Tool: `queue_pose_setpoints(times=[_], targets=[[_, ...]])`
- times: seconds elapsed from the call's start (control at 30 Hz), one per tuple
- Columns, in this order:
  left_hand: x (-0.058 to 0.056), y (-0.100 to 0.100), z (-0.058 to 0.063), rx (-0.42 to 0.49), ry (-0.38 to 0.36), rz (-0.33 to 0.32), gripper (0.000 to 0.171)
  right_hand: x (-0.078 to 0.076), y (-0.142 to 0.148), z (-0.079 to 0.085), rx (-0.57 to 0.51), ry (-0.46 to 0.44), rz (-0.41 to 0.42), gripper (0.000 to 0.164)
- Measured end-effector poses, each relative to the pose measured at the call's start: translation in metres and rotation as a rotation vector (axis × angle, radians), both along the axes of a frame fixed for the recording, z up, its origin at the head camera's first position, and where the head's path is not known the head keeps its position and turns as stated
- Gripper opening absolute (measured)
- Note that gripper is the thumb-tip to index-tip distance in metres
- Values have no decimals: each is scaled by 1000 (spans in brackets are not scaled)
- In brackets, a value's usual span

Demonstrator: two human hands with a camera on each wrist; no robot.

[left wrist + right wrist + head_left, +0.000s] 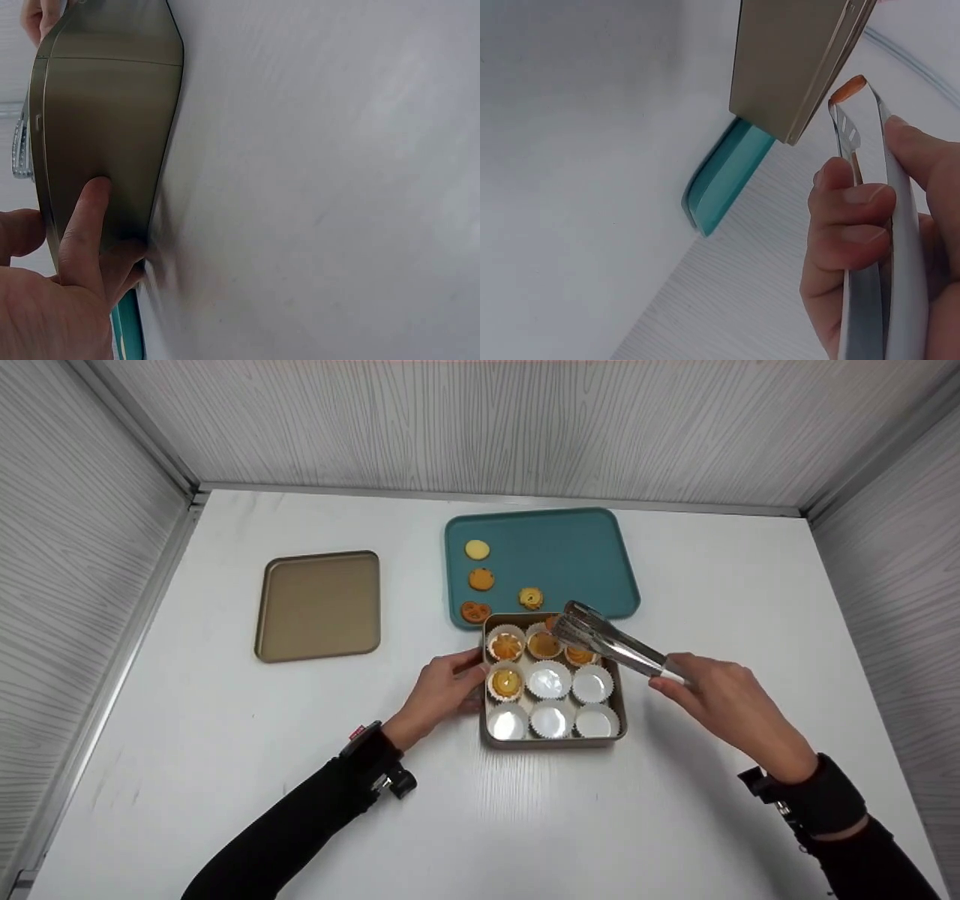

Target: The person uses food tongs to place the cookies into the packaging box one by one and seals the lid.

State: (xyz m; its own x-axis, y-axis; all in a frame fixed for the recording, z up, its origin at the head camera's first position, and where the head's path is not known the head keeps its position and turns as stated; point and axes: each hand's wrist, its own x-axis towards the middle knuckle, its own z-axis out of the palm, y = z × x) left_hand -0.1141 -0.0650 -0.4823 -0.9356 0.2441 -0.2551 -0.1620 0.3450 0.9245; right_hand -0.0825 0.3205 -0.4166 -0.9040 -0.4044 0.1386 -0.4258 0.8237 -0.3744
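My right hand (724, 697) grips a pair of metal tongs (626, 649) with pale handles. A reddish-brown cookie (847, 88) sits between the tong tips, above the far side of a gold-coloured tin (551, 744). My left hand (442, 690) holds the tin's left wall, thumb at the rim and fingers against the outside. White paper cups (549, 680) stand in rows inside. Cookies fill the far row, among them a flower-shaped cookie (505, 646) and a round cookie (544, 645). A yellow cookie (507, 682) lies in the middle row's left cup; the tongs partly cover the far right cup.
Behind the tin lies a teal tray (577, 555) bearing a pale round cookie (477, 550), a brown round cookie (481, 579), a pretzel-shaped cookie (475, 612) and a yellow cookie (531, 598). A gold lid-like tray (319, 607) is on the left. Walls enclose the white table.
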Motion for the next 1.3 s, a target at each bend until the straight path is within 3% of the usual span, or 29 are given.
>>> queue_pose_setpoints(times=[0.23, 0.6, 0.87, 1.3], targets=[[-2, 0, -1, 3, 4, -1, 51, 7, 4, 0, 21, 29, 59, 19], [-1, 1, 0, 49, -28, 14, 50, 13, 5, 2, 153, 76, 105, 39], [0, 0, 1, 48, -23, 11, 50, 14, 2, 0, 217, 163, 162, 40], [1, 1, 1, 35, -11, 11, 51, 11, -4, -2, 251, 161, 176, 39]])
